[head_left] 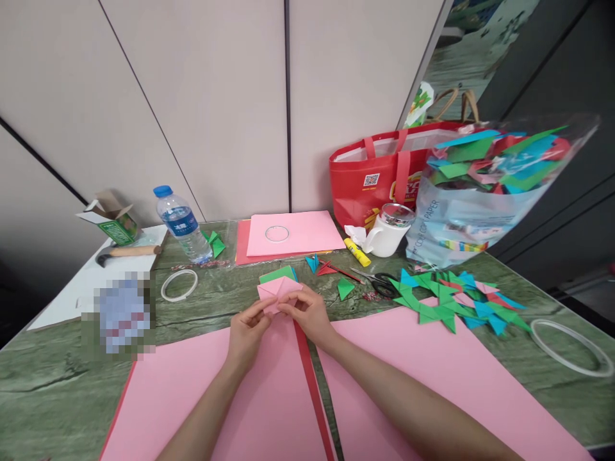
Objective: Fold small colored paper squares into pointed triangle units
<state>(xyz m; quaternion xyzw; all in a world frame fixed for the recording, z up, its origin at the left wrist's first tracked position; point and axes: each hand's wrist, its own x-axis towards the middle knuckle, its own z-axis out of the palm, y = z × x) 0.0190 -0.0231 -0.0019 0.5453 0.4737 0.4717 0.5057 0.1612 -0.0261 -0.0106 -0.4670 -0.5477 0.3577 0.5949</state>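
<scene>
Two big pink sheets (432,365) covered the near part of the green table (57,378). The left hand (247,330) and right hand (310,314) pinched a small folded pink paper (277,291) between fingertips, just above the sheets.

Little can be read here. The clear plastic bag (473,211), standing far beyond the right hand (310,312) and out to its right side, carries grey capital letters running up its face; "COPY PAPER" can be made out, while the letters before it are too blurred to tell. The red tote bag (372,182), beyond the same hand, bears a black-and-white QR code on a white square and, beside it, a yellow logo too blurred to read. The water bottle (181,225), beyond the left hand (247,330) and to its left, has a blue label with white characters too small to read.
</scene>
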